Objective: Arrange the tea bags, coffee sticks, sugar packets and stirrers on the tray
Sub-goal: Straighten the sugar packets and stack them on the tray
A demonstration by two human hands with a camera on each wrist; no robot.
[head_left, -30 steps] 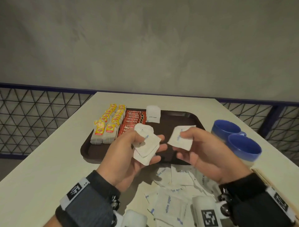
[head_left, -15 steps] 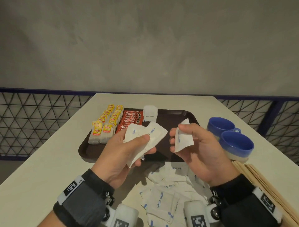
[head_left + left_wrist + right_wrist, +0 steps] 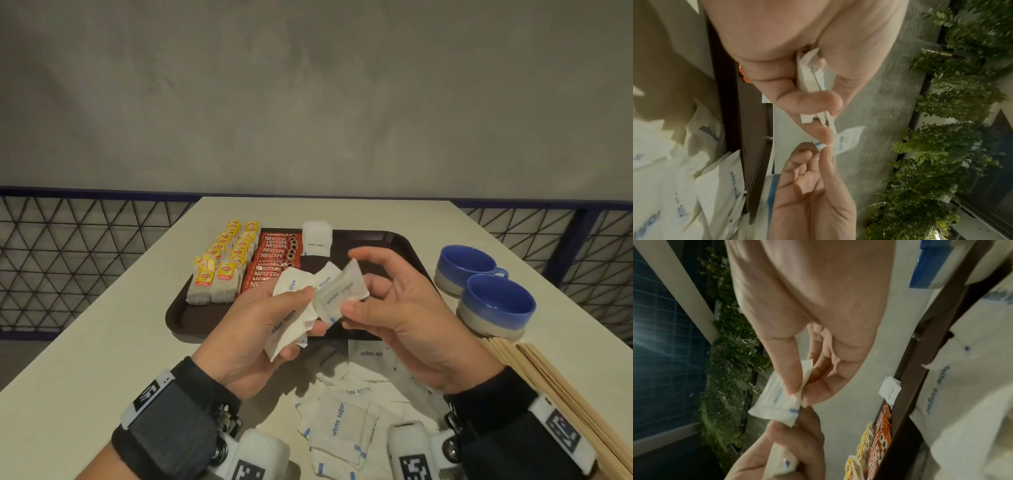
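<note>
Grey wall behind a pale counter point(image 3: 102, 342) carrying a dark tray point(image 3: 387, 240). On the tray's far-left part, tea bags point(image 3: 224, 263), then coffee sticks point(image 3: 274, 255), then one sugar packet point(image 3: 317, 238). Above the tray's near edge, left hand point(image 3: 260, 329) gripping a fan of packets point(image 3: 291, 308), right hand point(image 3: 404, 315) pinching one more point(image 3: 342, 291) by its corner, touching the fan, long axis slanting toward the far-right corner. More packets heaped at the counter's near edge; stirrers point(image 3: 555, 383) and cups point(image 3: 493, 301) along its right edge.
</note>
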